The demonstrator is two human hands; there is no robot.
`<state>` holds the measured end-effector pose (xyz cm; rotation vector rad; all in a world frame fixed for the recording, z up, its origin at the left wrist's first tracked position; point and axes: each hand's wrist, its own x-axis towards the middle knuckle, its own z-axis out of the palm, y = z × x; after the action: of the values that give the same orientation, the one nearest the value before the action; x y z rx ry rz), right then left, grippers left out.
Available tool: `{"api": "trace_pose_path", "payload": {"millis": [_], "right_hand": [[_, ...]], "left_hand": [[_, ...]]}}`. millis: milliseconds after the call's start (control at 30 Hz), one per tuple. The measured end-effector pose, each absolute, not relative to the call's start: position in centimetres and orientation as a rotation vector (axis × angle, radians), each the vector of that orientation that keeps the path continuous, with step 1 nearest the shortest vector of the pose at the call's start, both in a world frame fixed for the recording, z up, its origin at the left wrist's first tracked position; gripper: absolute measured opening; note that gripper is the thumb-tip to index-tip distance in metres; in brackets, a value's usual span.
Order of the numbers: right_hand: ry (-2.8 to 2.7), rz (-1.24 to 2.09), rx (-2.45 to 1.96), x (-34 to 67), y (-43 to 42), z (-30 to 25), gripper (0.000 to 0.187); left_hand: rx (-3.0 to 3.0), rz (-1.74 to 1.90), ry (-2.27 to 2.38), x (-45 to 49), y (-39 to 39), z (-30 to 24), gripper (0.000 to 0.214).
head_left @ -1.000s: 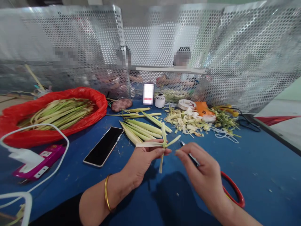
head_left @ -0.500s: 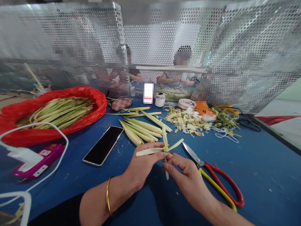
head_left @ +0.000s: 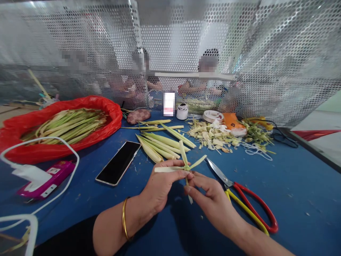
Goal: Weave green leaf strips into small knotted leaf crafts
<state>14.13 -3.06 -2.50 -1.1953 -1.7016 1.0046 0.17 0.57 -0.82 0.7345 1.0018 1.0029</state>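
Note:
Pale green leaf strips are woven into a small knot [head_left: 187,168] with several loose ends sticking out like a cross. My left hand [head_left: 165,183] pinches it from the left, thumb on top near the knot and one strip lying along the fingers. Just below the knot, my right hand [head_left: 206,190] has thumb and fingers closed on the strip end [head_left: 189,193] that points toward me. Both hands are held above the blue table. Beyond them lies a fan of pale leaves [head_left: 162,145]. Scissors [head_left: 239,193] with red and yellow handles rest beside my right hand.
A black phone [head_left: 118,163] lies left of my hands. Further left are a red bag [head_left: 115,113] of long leaves and a purple power strip [head_left: 48,179] with a white cable. Leaf scraps [head_left: 213,135] cover the back right. A perforated metal screen [head_left: 183,42] stands behind, people beyond it.
The view has shifted slightly. Both hands keep their grip on the woven strips, and the knot has tilted a little, its lower strip end now slanting more to the right.

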Motion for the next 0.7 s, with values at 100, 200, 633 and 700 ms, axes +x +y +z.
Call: {"api": "trace_pose_path", "payload": {"millis": [100,200,633,700], "right_hand": [[-1.771,0.954,-1.240,14.4,-3.1,-2.6,0.032],[-1.775,0.672,-1.366,15.0,-3.1,-2.2,0.039],[-1.884,0.447,-1.393,15.3,-2.4,-2.5,0.023],[-1.913,0.406,-1.380,15.1,-2.6,-2.7,0.023]], "left_hand": [[0.712,0.954,1.034,0.0,0.9,-0.7,0.031],[0.742,0.922,1.036,-0.2,1.4,-0.2,0.027],[1.003,0.731,0.979,-0.7,2.0,-0.2,0.032],[1.065,0.724,0.973,-0.6,1.9,-0.5,0.029]]}}
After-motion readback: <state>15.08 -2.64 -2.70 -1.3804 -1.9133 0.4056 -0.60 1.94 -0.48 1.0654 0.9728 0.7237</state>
